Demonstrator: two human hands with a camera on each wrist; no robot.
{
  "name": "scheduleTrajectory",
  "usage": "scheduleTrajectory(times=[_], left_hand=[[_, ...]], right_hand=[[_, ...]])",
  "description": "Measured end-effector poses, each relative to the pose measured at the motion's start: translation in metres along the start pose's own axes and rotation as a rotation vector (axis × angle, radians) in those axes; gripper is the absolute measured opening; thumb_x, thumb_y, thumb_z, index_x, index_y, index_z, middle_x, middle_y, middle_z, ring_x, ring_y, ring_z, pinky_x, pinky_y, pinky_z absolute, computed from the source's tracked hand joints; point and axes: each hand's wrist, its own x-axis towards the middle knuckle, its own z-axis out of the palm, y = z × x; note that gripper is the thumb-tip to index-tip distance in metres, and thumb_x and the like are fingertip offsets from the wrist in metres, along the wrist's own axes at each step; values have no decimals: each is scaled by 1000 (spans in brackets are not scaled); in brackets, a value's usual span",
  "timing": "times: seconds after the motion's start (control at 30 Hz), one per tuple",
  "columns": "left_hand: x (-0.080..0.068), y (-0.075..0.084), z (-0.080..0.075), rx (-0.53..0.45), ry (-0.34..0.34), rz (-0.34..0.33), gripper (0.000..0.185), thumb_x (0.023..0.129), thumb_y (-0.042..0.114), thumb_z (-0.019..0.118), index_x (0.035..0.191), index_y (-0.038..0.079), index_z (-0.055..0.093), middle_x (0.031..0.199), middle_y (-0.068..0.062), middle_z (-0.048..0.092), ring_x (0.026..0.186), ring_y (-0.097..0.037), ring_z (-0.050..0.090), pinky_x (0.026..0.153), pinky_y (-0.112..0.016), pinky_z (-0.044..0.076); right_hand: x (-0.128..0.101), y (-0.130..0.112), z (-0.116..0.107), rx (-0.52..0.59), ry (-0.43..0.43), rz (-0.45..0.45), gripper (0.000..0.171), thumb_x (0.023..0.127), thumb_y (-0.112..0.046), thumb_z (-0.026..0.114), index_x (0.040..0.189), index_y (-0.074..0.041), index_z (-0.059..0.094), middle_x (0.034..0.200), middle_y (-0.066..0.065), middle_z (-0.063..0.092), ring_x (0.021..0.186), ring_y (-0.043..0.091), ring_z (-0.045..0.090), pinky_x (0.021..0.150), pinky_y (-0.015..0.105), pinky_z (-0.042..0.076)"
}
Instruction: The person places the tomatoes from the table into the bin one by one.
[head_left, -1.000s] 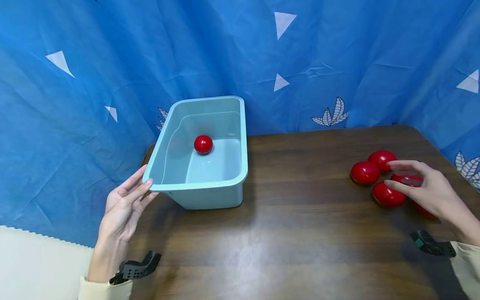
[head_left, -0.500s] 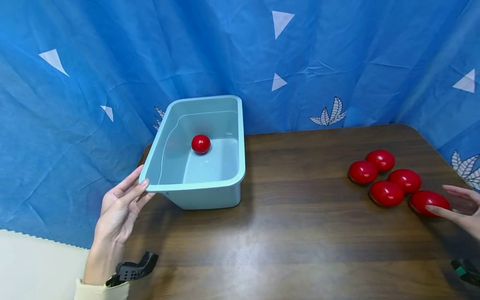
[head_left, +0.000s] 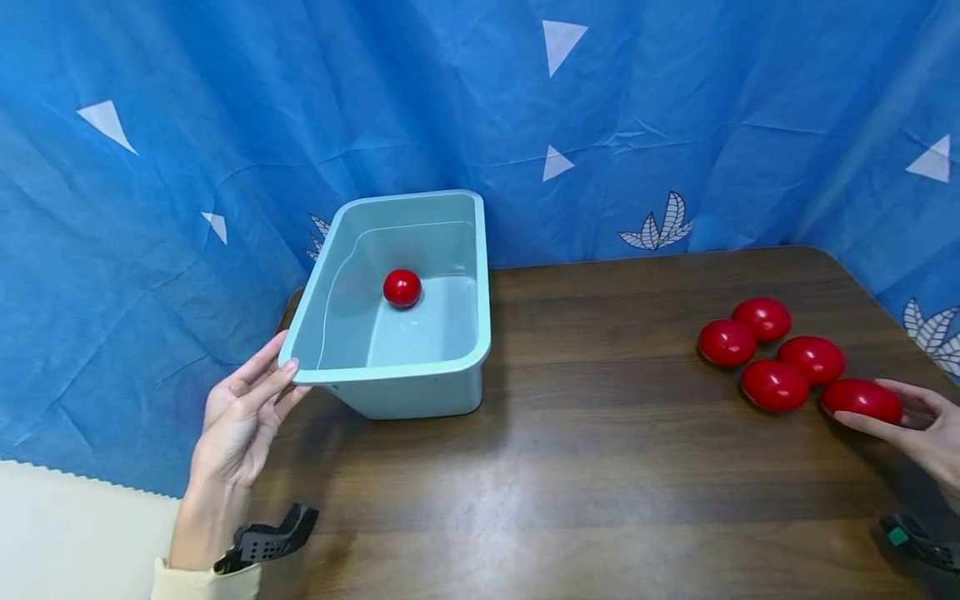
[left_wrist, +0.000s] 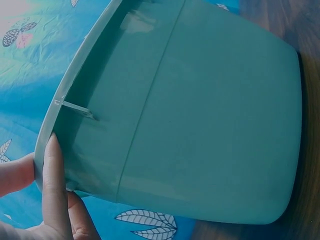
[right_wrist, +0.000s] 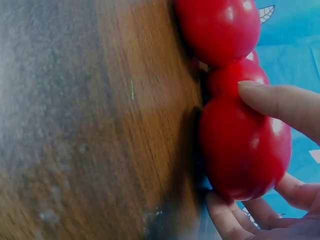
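Observation:
My left hand (head_left: 240,417) pinches the near left corner of a light blue plastic tub (head_left: 420,398), thumb on top and fingers under the rim. In the left wrist view the tub's outer wall (left_wrist: 215,115) fills most of the picture. One glossy red, tomato-like ball (head_left: 402,288) lies inside the tub. At the right edge of the table, my right hand (head_left: 933,447) grips the nearest red tomato-like ball (head_left: 862,400). Its thumb (right_wrist: 280,102) lies along one side and the other fingers curl round the opposite side. This ball is low over the wood.
Several more red balls (head_left: 775,385) sit clustered just left of the gripped one on the dark wooden table (head_left: 600,467). Behind the table hangs a blue cloth (head_left: 450,100) with white triangles and leaf prints. A black wrist strap device (head_left: 273,535) is on the left wrist.
My right hand has moved right and toward me from above the cluster, then closed round the nearest red ball. The left hand keeps its hold on the tub.

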Motion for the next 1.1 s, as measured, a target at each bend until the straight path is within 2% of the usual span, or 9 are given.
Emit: scheduleTrajectory(times=[0.13, 0.2, 0.37, 0.43, 0.6, 0.73, 0.87, 1.03, 1.1], left_hand=[[0, 1, -1, -17, -5, 2, 39, 102, -13, 55, 132, 8, 70, 128, -10, 69, 111, -21, 74, 89, -33, 62], [0, 1, -2, -20, -4, 2, 40, 102, -13, 55, 132, 8, 70, 128, -10, 69, 111, -21, 74, 89, -33, 62], [-2, 1, -4, -19, 0, 3, 40, 103, -12, 54, 132, 9, 70, 128, -10, 70, 110, -22, 74, 88, -33, 62], [-2, 1, -4, -14, -3, 5, 40, 103, -12, 54, 133, 9, 70, 128, -9, 70, 111, -21, 74, 88, -32, 62], [-1, 0, -1, 0, -12, 1, 39, 103, -11, 55, 132, 10, 71, 129, -8, 69, 111, -20, 74, 89, -32, 62], [1, 0, 0, -13, -17, -11, 39, 103, -11, 55, 133, 9, 70, 131, -8, 69, 111, -21, 74, 89, -33, 62], [2, 1, 1, -18, -16, -9, 39, 103, -11, 55, 133, 9, 70, 131, -8, 69, 111, -22, 74, 89, -33, 61], [1, 0, -1, 2, -6, 10, 39, 102, -12, 56, 132, 9, 70, 131, -9, 68, 112, -21, 74, 89, -32, 61], [1, 0, -2, 10, -3, 16, 40, 102, -12, 56, 133, 9, 70, 131, -9, 68, 112, -21, 73, 90, -32, 61]], right_hand=[[-3, -7, -2, 26, -24, 8, 84, 103, -30, 67, 159, 12, 21, 154, 44, 25, 117, 57, 34, 61, 20, 35], [-9, -15, -3, 32, -43, 17, 83, 104, -30, 65, 159, 12, 19, 155, 44, 23, 119, 57, 33, 74, 23, 51], [-19, -35, -7, 24, -73, 20, 83, 105, -30, 62, 159, 12, 16, 156, 46, 20, 127, 62, 28, 104, 71, 44], [-19, -36, -8, 22, -71, 26, 82, 105, -29, 63, 159, 13, 16, 155, 46, 19, 127, 62, 27, 100, 73, 43], [-23, -31, -11, 11, -52, 25, 77, 105, -25, 62, 156, 15, 21, 151, 45, 24, 118, 59, 33, 78, 40, 53], [-20, -20, -12, -20, 35, -36, 73, 104, -29, 63, 152, 16, 31, 147, 45, 34, 106, 42, 44, 57, 16, 35], [-4, -7, -15, -63, 142, -82, 70, 103, -30, 64, 154, 11, 38, 154, 40, 38, 122, 43, 47, 73, 7, 40], [-32, -57, -28, -44, 132, -74, 65, 106, -21, 58, 157, 9, 31, 160, 37, 33, 135, 54, 35, 106, 10, 37], [-39, -70, -29, -19, 129, -101, 68, 105, -25, 61, 158, 8, 33, 160, 34, 36, 128, 34, 48, 101, 5, 39]])
